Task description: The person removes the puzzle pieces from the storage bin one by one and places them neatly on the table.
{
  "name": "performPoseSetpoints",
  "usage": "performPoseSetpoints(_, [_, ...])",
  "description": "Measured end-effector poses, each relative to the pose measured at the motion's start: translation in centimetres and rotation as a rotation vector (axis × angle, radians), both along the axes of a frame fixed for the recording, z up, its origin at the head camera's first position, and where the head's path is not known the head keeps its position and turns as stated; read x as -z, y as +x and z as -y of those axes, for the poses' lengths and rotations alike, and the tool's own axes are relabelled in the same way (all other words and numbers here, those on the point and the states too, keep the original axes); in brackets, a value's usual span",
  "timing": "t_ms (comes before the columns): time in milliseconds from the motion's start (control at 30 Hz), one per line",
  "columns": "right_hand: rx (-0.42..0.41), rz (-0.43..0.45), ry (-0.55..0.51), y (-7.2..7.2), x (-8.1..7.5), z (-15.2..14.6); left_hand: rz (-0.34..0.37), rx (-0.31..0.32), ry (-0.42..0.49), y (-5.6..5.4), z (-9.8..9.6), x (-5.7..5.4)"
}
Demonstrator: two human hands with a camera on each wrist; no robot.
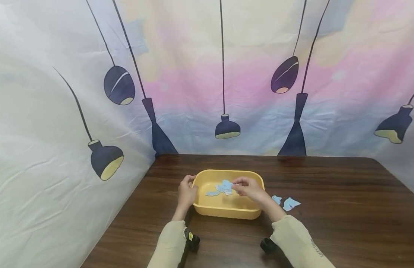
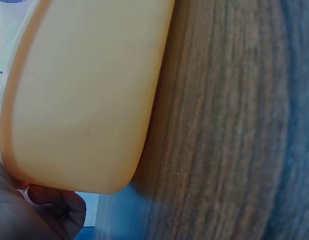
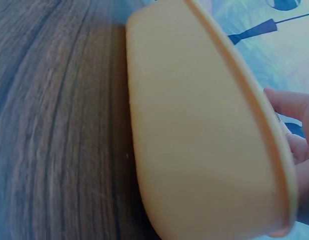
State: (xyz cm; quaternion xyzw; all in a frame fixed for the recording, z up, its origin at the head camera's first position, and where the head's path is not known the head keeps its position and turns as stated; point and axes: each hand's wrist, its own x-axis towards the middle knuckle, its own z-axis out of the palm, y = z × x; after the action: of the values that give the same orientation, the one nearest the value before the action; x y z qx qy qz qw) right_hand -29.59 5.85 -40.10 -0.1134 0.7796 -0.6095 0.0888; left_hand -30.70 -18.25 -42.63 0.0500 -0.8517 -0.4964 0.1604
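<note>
- Nearest the camera, a cream left sleeve (image 1: 166, 245) and a cream right sleeve (image 1: 300, 242) reach in from the bottom edge, each with a dark wrist device beside it: the left device (image 1: 193, 242) and the right device (image 1: 268, 246).
- Far left, a pale backdrop (image 1: 42, 167) printed with dark hanging lamps runs along the side and across behind the bench (image 1: 344, 208), whose top is dark wood grain.
- Next comes the left hand (image 1: 186, 192), at the left end of a yellow tub (image 1: 227, 213). Its grip is clasped on the rim there; the left wrist view shows the fingers bent at the tub's end.
- The tub sits on the bench, with torn light-blue paper inside: a flat scrap (image 1: 212, 193) lies toward the left, and overlapping blue pieces (image 1: 226, 185) are gathered near the middle, one with a white edge.
- The right hand (image 1: 248, 189) reaches over the tub's right side. Its grip is pinched, thumb and finger together at the right edge of those pieces; the tub wall partly hides the hand in the right wrist view.
- Right of the tub, a small blue scrap (image 1: 277, 199) lies on the bench near the right forearm, and a larger blue scrap (image 1: 290, 204) lies just beside it.
</note>
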Motion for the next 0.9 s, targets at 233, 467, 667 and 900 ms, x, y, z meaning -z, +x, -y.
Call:
performPoseSetpoints(233, [0.037,-0.009,0.004,0.4,-0.4,-1.7,-0.006,-0.011,0.005,-0.1,0.0,0.0])
performPoseSetpoints(467, [0.082,0.011,-0.001,0.7,-0.7,-3.9,-0.011,0.003,0.001,0.0,0.1,-0.1])
performPoseSetpoints(667, [0.121,0.027,-0.007,0.9,-1.0,-6.0,-0.018,0.0,-0.033,-0.1,0.0,-0.1])
performPoseSetpoints(900, [0.161,0.042,0.032,1.4,-0.5,-8.7,0.007,-0.003,-0.039,-0.1,-0.1,-0.1])
